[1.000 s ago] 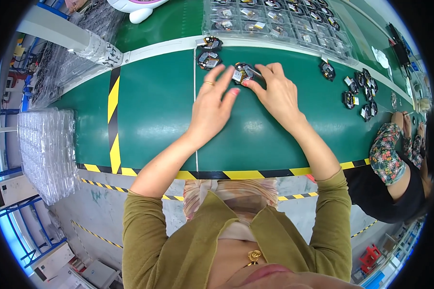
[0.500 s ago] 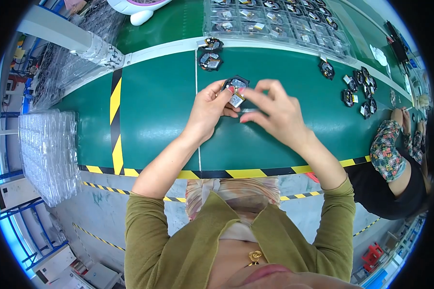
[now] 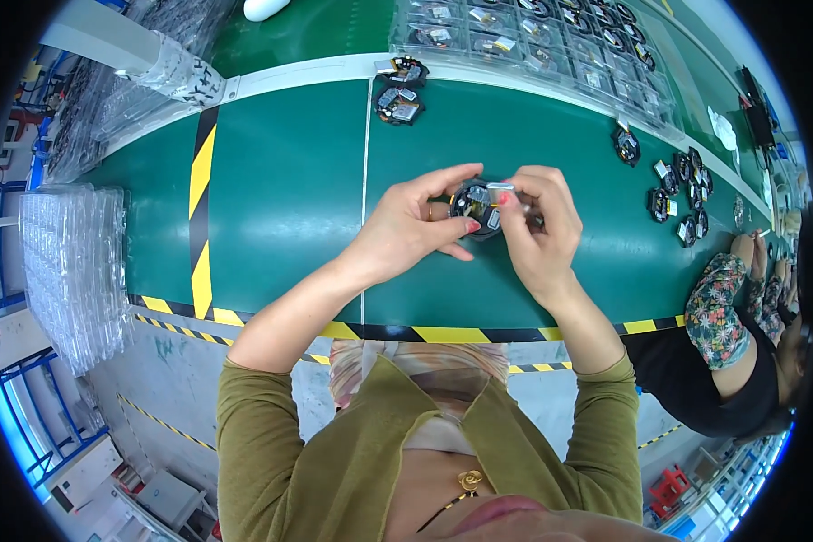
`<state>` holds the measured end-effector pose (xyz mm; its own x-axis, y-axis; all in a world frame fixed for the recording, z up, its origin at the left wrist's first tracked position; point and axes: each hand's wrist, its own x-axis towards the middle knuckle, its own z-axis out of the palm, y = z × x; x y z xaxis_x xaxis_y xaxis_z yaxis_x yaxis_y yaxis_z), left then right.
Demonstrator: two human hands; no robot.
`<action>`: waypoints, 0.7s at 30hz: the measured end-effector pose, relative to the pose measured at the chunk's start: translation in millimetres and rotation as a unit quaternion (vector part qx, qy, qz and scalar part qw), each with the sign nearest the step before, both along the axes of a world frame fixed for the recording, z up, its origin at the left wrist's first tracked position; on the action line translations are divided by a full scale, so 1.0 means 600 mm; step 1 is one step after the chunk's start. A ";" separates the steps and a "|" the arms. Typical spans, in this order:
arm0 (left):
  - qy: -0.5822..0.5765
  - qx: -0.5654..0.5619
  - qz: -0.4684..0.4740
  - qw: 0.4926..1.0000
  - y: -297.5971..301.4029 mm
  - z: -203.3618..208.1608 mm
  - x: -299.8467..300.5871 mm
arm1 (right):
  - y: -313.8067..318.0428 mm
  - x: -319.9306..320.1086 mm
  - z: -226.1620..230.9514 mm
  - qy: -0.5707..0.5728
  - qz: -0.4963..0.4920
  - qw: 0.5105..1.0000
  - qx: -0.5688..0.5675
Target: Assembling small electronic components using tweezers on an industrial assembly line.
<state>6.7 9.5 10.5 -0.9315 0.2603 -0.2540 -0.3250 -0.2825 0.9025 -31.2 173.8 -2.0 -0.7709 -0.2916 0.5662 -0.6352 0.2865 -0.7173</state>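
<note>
Above the green table I hold a round black electronic module [image 3: 472,211] with its inner parts facing up. My left hand [image 3: 406,226] is closed round its left side, with the thumb across the near edge. My right hand [image 3: 547,221] is at its right side, thumb and fingers pinching a small silver rectangular piece [image 3: 499,187] at the module's upper right. How that piece joins the module cannot be made out. Two similar modules [image 3: 399,106] lie farther off, near the table's white back rail.
Several more modules [image 3: 686,194] lie at the right, with a single one [image 3: 626,144] nearer the rail. Clear plastic trays of modules [image 3: 524,45] stand behind the rail. Stacked clear trays [image 3: 72,275] are at the left. A co-worker's floral sleeve [image 3: 719,303] shows at the right.
Both hands and the module have shifted right and slightly nearer. The module has turned, and the silver piece has gone from its near side to its upper right. My right fingers have closed on that piece.
</note>
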 end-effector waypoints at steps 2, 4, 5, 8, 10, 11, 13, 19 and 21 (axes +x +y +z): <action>-0.007 -0.011 0.009 1.000 0.002 0.000 -0.003 | 0.002 -0.004 -0.004 -0.065 -0.019 0.997 -0.038; -0.038 0.045 0.063 0.996 0.000 -0.005 -0.009 | 0.005 -0.001 0.009 -0.137 -0.031 0.989 -0.033; -0.051 0.045 0.092 0.993 0.001 -0.001 -0.011 | 0.006 -0.001 0.012 -0.209 -0.026 0.977 -0.034; -0.070 0.077 0.126 0.987 -0.001 -0.006 -0.014 | 0.009 -0.008 0.017 -0.307 -0.020 0.951 -0.009; -0.071 0.068 0.138 0.986 -0.002 -0.009 -0.015 | 0.014 -0.012 0.011 -0.321 -0.018 0.947 -0.024; -0.071 0.059 0.152 0.984 -0.005 -0.010 -0.014 | 0.018 -0.014 0.006 -0.310 -0.014 0.949 -0.065; -0.073 0.046 0.155 0.984 -0.011 -0.009 -0.013 | 0.033 -0.021 0.021 -0.345 0.016 0.927 -0.148; -0.083 0.049 0.134 0.986 -0.015 -0.007 -0.020 | 0.045 -0.023 0.018 -0.347 0.051 0.883 -0.312; -0.091 0.058 0.130 0.986 -0.018 -0.009 -0.019 | 0.034 -0.021 0.001 -0.327 0.160 0.851 -0.379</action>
<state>-4.4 -1.1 4.9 -0.9126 0.0549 -0.4052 -0.3809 -0.4748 0.7934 -44.0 194.4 -1.7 -0.9436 -0.2869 0.1654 0.0121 -0.5289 -0.8486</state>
